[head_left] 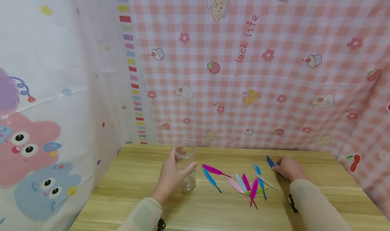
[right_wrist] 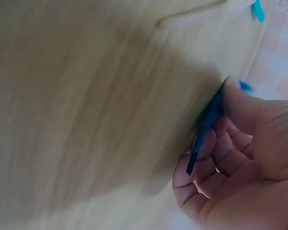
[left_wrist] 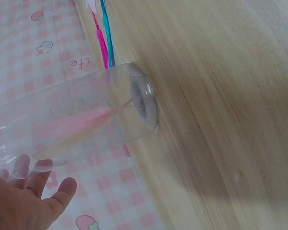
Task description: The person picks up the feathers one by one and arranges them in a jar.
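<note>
My left hand (head_left: 171, 176) holds a clear, upright jar (head_left: 188, 166) on the wooden table, thumb on the near side and fingers around the back. Through its wall in the left wrist view shows a pale pink feather (left_wrist: 81, 123); whether that lies inside or behind I cannot tell. At the right, my right hand (head_left: 289, 168) pinches a dark blue feather (head_left: 270, 161) between thumb and fingers, close to the tabletop. The right wrist view shows the blue quill (right_wrist: 194, 155) against the curled fingers.
Between the hands several feathers lie loose: a magenta one (head_left: 211, 169), a light blue one (head_left: 210, 177), a pink one (head_left: 235, 184) and others overlapping in a pile. A cream feather (head_left: 266, 182) points toward my right sleeve. Checked cloth (head_left: 231, 112) hangs behind the table (head_left: 122, 183).
</note>
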`<control>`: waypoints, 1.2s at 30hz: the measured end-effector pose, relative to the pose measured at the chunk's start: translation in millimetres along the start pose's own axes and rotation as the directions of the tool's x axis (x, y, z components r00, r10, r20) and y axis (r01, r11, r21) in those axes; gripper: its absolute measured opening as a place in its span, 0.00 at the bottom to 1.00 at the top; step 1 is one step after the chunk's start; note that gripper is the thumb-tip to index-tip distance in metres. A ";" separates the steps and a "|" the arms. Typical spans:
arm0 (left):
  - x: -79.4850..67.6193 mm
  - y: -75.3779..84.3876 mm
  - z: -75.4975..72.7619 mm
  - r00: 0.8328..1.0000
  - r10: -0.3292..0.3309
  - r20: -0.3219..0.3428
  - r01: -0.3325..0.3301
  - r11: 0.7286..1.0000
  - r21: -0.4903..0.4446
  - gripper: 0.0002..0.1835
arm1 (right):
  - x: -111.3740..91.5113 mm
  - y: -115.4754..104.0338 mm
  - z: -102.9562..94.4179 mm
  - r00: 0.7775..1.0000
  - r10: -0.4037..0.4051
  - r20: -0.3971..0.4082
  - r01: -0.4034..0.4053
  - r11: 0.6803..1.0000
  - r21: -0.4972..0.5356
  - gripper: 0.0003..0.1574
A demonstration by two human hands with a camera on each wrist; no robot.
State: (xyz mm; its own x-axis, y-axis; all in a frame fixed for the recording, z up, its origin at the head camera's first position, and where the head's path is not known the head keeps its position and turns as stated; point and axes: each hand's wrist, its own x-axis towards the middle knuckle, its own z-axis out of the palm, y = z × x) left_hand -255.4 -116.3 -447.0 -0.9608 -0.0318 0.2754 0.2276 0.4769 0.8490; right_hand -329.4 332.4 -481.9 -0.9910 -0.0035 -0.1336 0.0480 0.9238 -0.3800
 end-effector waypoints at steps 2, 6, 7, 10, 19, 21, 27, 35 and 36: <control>-0.3 0.5 0.4 1.000 -0.001 0.002 0.001 1.000 -0.001 0.41 | -1.4 -5.8 -0.4 1.000 -0.008 0.006 0.008 1.000 -0.028 0.18; -1.0 0.3 1.3 1.000 -0.005 0.005 0.005 1.000 -0.006 0.41 | -6.2 -15.0 1.5 1.000 0.001 -0.002 -0.002 0.995 -0.096 0.09; -1.0 0.2 1.2 1.000 -0.005 0.006 0.005 1.000 -0.007 0.41 | -7.7 -17.1 2.2 1.000 0.003 -0.014 -0.005 0.994 -0.111 0.09; -0.9 -0.5 1.5 1.000 -0.004 0.008 0.004 1.000 -0.005 0.41 | -10.9 -22.3 4.4 0.999 0.009 -0.039 -0.014 0.991 -0.132 0.08; -0.2 -0.7 1.0 1.000 -0.010 0.001 0.010 1.000 0.013 0.40 | -21.1 -61.9 -26.5 0.979 -0.094 -0.181 0.116 0.986 0.116 0.12; 0.1 -0.6 0.6 1.000 -0.009 0.002 0.009 1.000 0.017 0.40 | -26.2 -77.1 -35.9 0.963 -0.138 -0.233 0.178 0.971 0.160 0.15; 0.0 -2.0 0.5 1.000 -0.001 0.006 0.001 1.000 0.021 0.42 | -49.0 -131.7 -49.5 0.927 -0.201 -0.316 0.303 0.898 0.318 0.17; 0.4 -2.5 0.0 1.000 -0.004 0.008 0.004 1.000 0.020 0.41 | -84.9 -209.5 -54.6 0.899 -0.297 -0.321 0.433 0.707 0.559 0.16; 0.5 -2.3 -0.2 1.000 -0.006 0.007 0.006 1.000 0.019 0.41 | -86.9 -217.4 -54.2 0.890 -0.315 -0.331 0.455 0.683 0.571 0.15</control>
State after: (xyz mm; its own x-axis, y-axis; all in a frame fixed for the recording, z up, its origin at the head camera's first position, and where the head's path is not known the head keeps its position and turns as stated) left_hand -256.4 -117.6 -448.7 -0.9632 -0.0283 0.2673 0.2191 0.4936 0.8416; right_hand -260.4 152.6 -338.0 -0.9379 -0.1676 0.3036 -0.3464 0.4108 -0.8434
